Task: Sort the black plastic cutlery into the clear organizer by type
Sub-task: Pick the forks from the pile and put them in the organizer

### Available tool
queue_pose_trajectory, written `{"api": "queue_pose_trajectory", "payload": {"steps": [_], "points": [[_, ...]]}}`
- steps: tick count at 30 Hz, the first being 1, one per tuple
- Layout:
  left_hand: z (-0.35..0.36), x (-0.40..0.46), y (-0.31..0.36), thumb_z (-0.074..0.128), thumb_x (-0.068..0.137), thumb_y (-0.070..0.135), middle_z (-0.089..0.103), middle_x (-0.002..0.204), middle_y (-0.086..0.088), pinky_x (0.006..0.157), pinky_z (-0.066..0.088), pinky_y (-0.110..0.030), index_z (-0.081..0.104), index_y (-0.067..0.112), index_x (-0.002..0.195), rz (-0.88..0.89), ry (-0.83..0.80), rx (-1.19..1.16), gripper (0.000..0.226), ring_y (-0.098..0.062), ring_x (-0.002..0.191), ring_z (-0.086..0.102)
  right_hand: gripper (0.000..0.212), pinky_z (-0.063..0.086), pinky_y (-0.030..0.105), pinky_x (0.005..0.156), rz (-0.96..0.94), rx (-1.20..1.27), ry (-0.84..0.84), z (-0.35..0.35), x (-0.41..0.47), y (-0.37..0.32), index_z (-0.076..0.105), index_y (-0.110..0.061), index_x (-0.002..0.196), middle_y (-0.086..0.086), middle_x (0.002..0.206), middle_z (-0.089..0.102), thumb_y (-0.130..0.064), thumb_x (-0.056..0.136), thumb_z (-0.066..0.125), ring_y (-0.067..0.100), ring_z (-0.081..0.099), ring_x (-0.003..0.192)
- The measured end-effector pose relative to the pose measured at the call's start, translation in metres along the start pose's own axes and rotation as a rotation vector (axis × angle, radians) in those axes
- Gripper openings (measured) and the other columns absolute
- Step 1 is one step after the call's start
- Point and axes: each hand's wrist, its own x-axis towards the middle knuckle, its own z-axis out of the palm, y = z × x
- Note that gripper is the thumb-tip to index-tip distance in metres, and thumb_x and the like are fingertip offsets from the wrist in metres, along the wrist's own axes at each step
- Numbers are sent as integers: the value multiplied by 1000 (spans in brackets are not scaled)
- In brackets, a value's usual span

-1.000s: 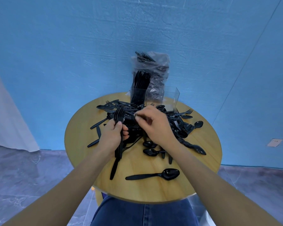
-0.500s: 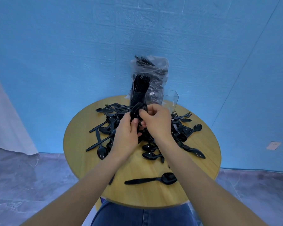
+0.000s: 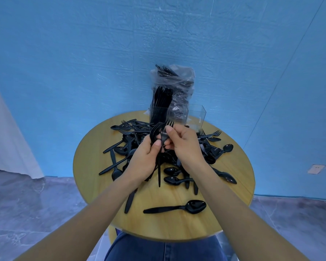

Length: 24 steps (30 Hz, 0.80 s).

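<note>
A bunch of forks point(image 3: 154, 134) is gripped upright in the left hand point(image 3: 145, 159); one fork point(image 3: 167, 129) is pinched by the right hand point(image 3: 184, 146) above the pile point(image 3: 205, 147).

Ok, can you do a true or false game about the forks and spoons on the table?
1. The left hand grips a bunch of forks. True.
2. The clear organizer lies tipped over. False: it stands upright at the table's far edge.
3. A big spoon lies alone near the table's front edge. True.
4. The table is square. False: it is round.
5. The right hand is empty. False: it pinches a fork.
</note>
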Motion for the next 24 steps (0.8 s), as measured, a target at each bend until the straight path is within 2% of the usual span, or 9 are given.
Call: {"api": "queue_pose_trajectory", "payload": {"steps": [2, 4, 6, 9, 11, 15, 17, 21, 24], "points": [[-2, 0, 0, 35, 101, 18, 51, 80, 7, 63, 39, -6, 50, 15, 98, -17, -11, -9, 15, 9, 67, 49, 31, 44, 20, 53, 7, -62, -5, -4, 0, 4, 58, 10, 89, 5, 63, 55, -17, 99, 46, 4, 48, 49], [-3, -1, 1, 35, 101, 20, 50, 78, 7, 59, 39, -8, 49, 18, 91, -58, -14, -35, 17, 5, 65, 50, 31, 42, 22, 55, 0, -90, -5, -8, 0, 7, 54, 5, 77, 0, 55, 46, -17, 98, 48, 5, 46, 46], [-3, -3, 2, 35, 102, 22, 53, 81, 5, 64, 41, -9, 50, 18, 90, -100, -18, -51, 19, 6, 69, 53, 29, 43, 20, 53, -24, -92, -25, -12, 0, 7, 52, -4, 68, -1, 53, 46, -13, 96, 52, 4, 46, 44], [-7, -3, 3, 34, 102, 22, 61, 90, -5, 80, 51, -29, 52, 8, 105, -170, -70, -169, 24, -10, 83, 63, 7, 45, 17, 49, -27, -27, -65, -12, 0, 6, 60, -8, 83, 1, 62, 57, -4, 89, 61, 4, 48, 46], [-9, -5, 7, 33, 102, 21, 61, 83, -3, 74, 54, -30, 52, 7, 105, -237, -156, -314, 23, -13, 74, 65, 15, 46, 17, 49, -13, 29, -45, -9, -1, 7, 57, -12, 90, 2, 67, 61, -3, 84, 67, 6, 52, 51], [-12, -8, 10, 33, 102, 20, 54, 73, -3, 60, 49, -26, 51, 11, 96, -323, -265, -500, 22, -13, 58, 55, 29, 45, 16, 50, -22, 37, -58, -4, -2, 8, 57, -19, 106, 4, 87, 57, -6, 83, 69, 9, 54, 60], [-15, -9, 10, 32, 102, 20, 53, 70, -2, 56, 44, -23, 51, 11, 98, -353, -303, -545, 21, -12, 56, 50, 30, 46, 19, 53, -37, 15, -118, -3, -3, 8, 59, -18, 114, 2, 83, 59, -7, 86, 65, 11, 55, 57], [-15, -12, 9, 33, 102, 19, 53, 71, -2, 55, 42, -22, 49, 11, 95, -348, -311, -457, 19, -9, 57, 47, 2, 50, 40, 51, -67, -37, -126, 2, -3, 12, 62, -11, 89, 13, 68, 62, -10, 89, 63, 21, 51, 42], [-17, -13, 3, 34, 102, 17, 49, 72, 0, 54, 43, -21, 47, 11, 88, -305, -243, -305, 21, -7, 56, 45, 12, 54, 47, 65, -98, -183, -25, 11, 0, 19, 61, -23, 78, 14, 74, 66, -17, 87, 66, 33, 58, 59]]}}
